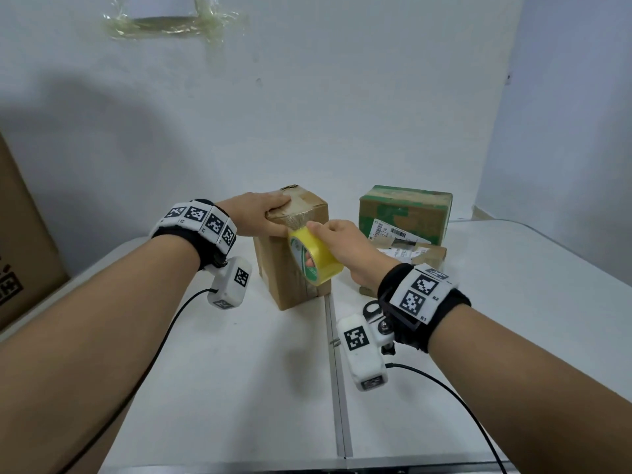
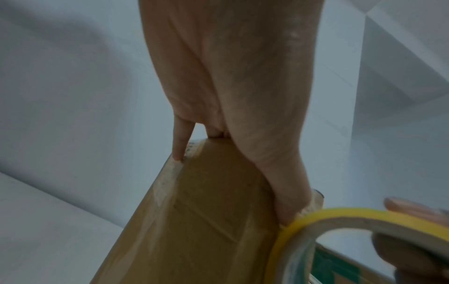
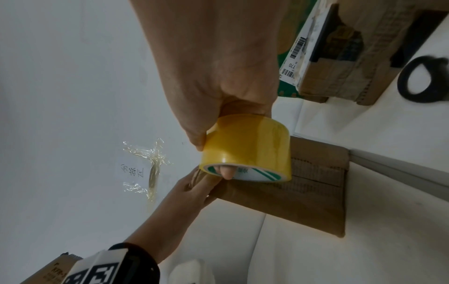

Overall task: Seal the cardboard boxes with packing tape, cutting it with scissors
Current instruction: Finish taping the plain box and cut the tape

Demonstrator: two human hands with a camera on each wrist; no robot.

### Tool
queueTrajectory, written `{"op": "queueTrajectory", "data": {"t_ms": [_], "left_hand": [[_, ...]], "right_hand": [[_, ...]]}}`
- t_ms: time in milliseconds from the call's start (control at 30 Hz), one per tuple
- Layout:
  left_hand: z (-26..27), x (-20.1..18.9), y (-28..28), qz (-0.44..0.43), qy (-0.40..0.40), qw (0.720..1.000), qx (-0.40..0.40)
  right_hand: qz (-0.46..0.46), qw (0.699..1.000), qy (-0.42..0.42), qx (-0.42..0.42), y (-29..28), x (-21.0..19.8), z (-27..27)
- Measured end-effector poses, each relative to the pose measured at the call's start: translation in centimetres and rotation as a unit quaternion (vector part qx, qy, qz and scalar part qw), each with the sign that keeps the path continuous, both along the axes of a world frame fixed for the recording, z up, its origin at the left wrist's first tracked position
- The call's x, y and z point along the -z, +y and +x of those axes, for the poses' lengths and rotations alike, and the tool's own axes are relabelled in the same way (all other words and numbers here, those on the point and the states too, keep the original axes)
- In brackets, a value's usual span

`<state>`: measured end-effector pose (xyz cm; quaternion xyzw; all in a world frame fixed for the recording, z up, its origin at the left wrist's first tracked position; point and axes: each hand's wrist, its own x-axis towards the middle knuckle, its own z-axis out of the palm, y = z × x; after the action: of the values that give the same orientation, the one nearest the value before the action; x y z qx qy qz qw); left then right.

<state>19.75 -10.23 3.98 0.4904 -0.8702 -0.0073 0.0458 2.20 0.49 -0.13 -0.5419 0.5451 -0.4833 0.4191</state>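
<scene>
The tall brown cardboard box [image 1: 290,248] stands upright on the white desk [image 1: 239,388]. The left hand [image 1: 256,217] lies flat on the box's top, fingers straight, thumb pressing the tape end at the near top edge. The right hand [image 1: 345,248] has its grip clamped on the yellow roll of packing tape [image 1: 314,258], fingers through the core, just against the box's front. A green-printed cardboard box [image 1: 405,213] sits near, to the right. Black scissor handles [image 3: 422,76] lie on the desk.
</scene>
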Motion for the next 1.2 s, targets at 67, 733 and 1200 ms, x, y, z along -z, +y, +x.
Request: {"op": "queueTrajectory", "data": {"t_ms": [67,733,1200], "left_hand": [[0.1,0.5,0.3,-0.037,0.018,0.999,0.028],[0.1,2.5,1.9,-0.100,0.154,0.983,0.024],[1.6,-1.7,1.7,0.200,0.343,0.915,-0.069]], "right_hand": [[-0.003,1.000,-0.011,-0.002,-0.1,0.4,0.1],[-0.032,0.997,-0.012,-0.066,0.5,1.9,-1.1],[0.010,0.990,-0.031,-0.137,-0.1,-3.7,-3.1]]}}
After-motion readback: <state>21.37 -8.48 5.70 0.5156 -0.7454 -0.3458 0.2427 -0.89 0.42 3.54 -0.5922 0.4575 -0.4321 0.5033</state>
